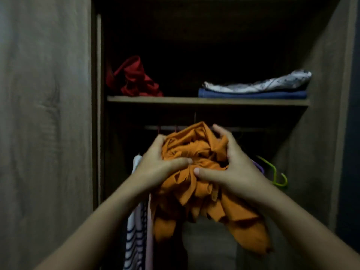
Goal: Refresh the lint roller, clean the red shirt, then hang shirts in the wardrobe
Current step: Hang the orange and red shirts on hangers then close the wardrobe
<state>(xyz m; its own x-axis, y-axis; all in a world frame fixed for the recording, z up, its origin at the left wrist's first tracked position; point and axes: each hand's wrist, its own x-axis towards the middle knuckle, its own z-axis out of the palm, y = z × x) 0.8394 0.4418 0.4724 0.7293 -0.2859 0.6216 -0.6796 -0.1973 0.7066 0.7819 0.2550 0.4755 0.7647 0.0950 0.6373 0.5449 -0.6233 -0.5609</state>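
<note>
A bunched-up orange shirt (196,172) is held in front of the open wardrobe, just below the shelf. My left hand (155,164) grips its left side and my right hand (229,166) grips its right side, thumbs pressed into the cloth. Loose orange folds hang down under my hands. A crumpled red shirt (134,78) lies on the left of the wooden shelf (175,100). The lint roller is not in view.
Folded blue and white clothes (253,88) lie on the shelf's right. A hanging rail (253,130) runs below the shelf. Striped and pale garments (136,230) hang at the lower left. A green hanger (276,174) and a purple one hang at the right. Wardrobe panels flank both sides.
</note>
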